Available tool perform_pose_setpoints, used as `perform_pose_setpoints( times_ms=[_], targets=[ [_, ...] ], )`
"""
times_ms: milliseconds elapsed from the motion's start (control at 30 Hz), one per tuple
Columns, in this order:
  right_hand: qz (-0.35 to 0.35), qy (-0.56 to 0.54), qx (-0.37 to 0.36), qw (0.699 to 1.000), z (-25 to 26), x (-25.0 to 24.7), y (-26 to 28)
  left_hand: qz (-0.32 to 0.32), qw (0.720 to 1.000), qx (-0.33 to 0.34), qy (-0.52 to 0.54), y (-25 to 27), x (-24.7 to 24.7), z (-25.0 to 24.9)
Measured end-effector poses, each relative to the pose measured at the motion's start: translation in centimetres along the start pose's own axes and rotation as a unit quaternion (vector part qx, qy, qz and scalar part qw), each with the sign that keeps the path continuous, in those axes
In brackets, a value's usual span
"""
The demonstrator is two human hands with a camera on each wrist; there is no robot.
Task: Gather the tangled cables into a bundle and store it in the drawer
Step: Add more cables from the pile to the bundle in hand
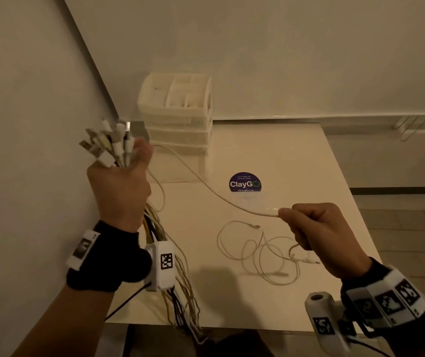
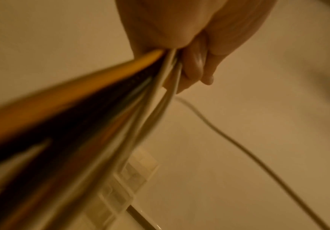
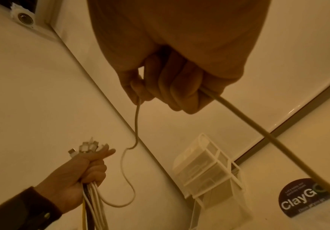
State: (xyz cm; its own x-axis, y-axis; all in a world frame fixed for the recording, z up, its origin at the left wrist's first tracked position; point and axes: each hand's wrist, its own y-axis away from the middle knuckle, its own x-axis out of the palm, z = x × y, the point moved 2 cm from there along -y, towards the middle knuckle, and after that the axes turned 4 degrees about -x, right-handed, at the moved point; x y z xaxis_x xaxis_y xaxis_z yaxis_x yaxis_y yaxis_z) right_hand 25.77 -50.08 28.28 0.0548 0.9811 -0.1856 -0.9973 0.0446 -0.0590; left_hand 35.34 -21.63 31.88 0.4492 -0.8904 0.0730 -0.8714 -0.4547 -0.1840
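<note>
My left hand [image 1: 120, 186] is raised at the left and grips a bundle of cables [image 1: 111, 145], mostly white with a yellow and a black one. Their plugs stick up above the fist and the cords hang down past the wrist and the table's front edge. In the left wrist view the same cords [image 2: 93, 99] run out of the curled fingers [image 2: 195, 65]. My right hand [image 1: 317, 228] pinches one white cable [image 1: 206, 184] that spans across to the left hand. Its loose tail lies in loops [image 1: 263, 251] on the table. A white drawer unit [image 1: 178, 112] stands at the back, drawers closed.
The cream table [image 1: 296, 155] sits against the wall on the left, in a corner. A round dark "ClayGo" sticker [image 1: 245, 182] lies behind the stretched cable. Floor and a metal chair leg [image 1: 409, 127] show at the far right.
</note>
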Motion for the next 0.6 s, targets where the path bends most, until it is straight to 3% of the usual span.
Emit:
perform_pose_setpoints(
  times_ms=[67,100,200,267,400,600],
  targets=[
    [-0.010,-0.015,-0.010,1.000,0.5,0.5,-0.8,0.065,0.998,0.009,-0.009,2.2,1.6,-0.7],
    [-0.011,-0.021,-0.018,1.000,0.9,0.9,-1.3,0.128,0.992,0.010,-0.014,3.6,2.6,-1.1],
    [-0.001,-0.050,-0.051,0.997,2.6,2.3,-2.6,0.343,0.939,0.019,-0.024,7.3,5.7,-1.2],
    [0.009,-0.079,-0.073,0.994,3.6,3.0,-3.4,0.399,0.916,0.015,-0.038,8.5,6.8,-0.7],
    [0.034,-0.090,-0.084,0.992,3.4,3.4,-3.8,0.347,0.937,0.030,-0.019,8.0,6.6,-0.4],
    [0.033,-0.109,-0.039,0.993,0.4,3.1,-3.1,0.240,0.971,0.005,0.006,4.7,4.8,-0.2]
  ],
)
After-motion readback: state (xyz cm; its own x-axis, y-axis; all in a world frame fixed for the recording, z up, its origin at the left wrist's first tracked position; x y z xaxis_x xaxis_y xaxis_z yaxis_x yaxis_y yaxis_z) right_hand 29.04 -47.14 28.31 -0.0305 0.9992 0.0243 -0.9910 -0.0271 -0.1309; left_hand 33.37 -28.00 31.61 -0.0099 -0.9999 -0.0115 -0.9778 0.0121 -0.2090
